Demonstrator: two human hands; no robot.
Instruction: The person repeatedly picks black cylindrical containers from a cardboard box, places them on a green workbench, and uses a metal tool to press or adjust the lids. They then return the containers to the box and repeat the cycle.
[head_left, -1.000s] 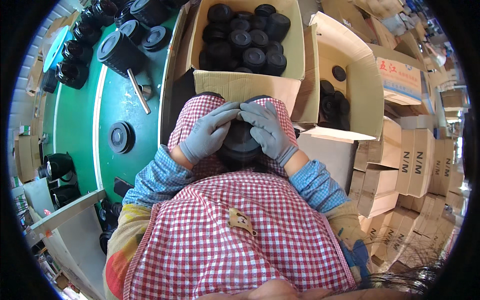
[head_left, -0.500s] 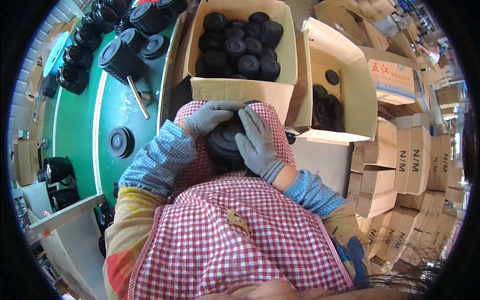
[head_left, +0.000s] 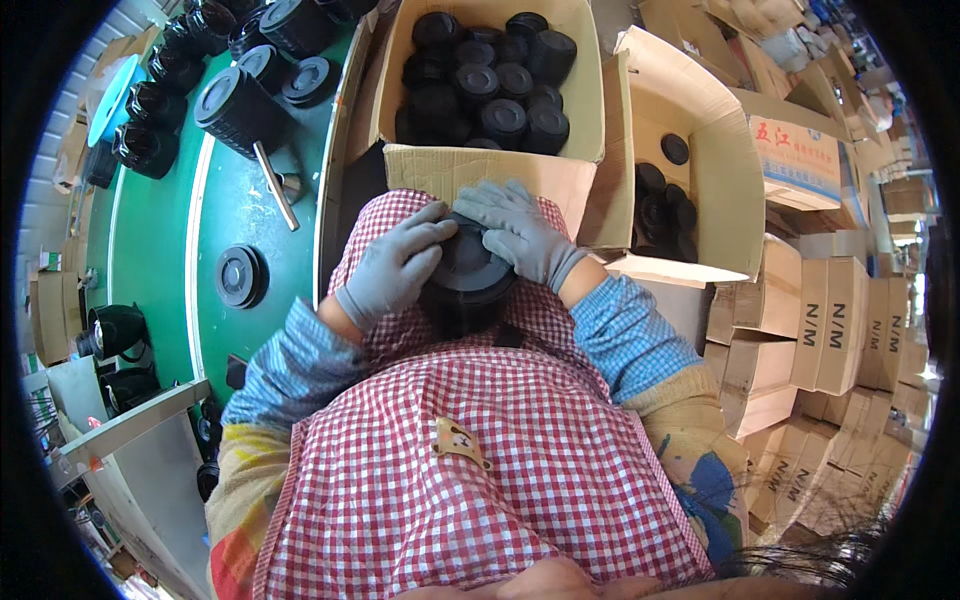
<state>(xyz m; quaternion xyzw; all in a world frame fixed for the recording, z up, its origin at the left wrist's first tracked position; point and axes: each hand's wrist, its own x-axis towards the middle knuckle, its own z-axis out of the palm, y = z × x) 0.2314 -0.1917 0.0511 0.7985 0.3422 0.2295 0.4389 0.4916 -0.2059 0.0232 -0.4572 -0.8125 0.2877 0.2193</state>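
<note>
A black round lid (head_left: 466, 264), a ringed disc with a deeper dark body under it, lies in my lap between my thighs. On its left rim, my grey-gloved left hand (head_left: 396, 264) has its fingers bent over the edge. From the other side my right hand (head_left: 518, 232), gloved alike, reaches across the far rim, its fingers together and thumb near the top face. The underside of the black piece is hidden in shadow. A red-checked apron (head_left: 470, 400) covers my lap beneath it.
Ahead stands an open carton (head_left: 396, 70) of black round pieces; a second carton (head_left: 735, 190) at its right holds several more. On the green table (head_left: 215, 330) at left are a stack of black discs (head_left: 240, 108), a loose disc pair (head_left: 240, 276) and glossy black pots (head_left: 146, 148). Closed cartons (head_left: 830, 325) pile up at right.
My left hand has slid down and back to the left rim. My right hand has moved up over the far rim, uncovering more of the lid's top. The view has shifted slightly.
</note>
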